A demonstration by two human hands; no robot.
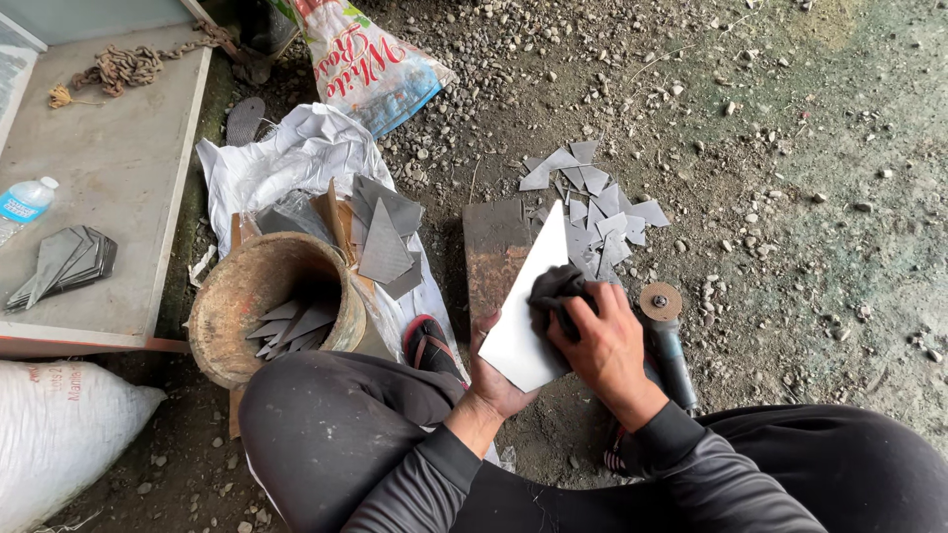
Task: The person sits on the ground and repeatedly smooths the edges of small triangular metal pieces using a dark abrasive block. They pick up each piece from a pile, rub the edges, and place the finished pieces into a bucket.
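My left hand (494, 380) grips a pale, pointed metal blade blank (523, 316) from underneath, its tip aimed away from me. My right hand (604, 345) presses a dark rag (555, 291) against the upper right face of that blank. Both hands are just above my knees, over a rusty flat metal plate (494, 252) lying on the gravel ground. An angle grinder (664, 331) lies on the ground right beside my right hand.
A heap of cut grey metal pieces (592, 202) lies beyond the plate. A round rusty bucket (259, 306) with more pieces stands at left, by a white sack (296, 158). A grey bench (109, 178) holds stacked blanks (64, 265), a water bottle (25, 205) and a chain (123, 64).
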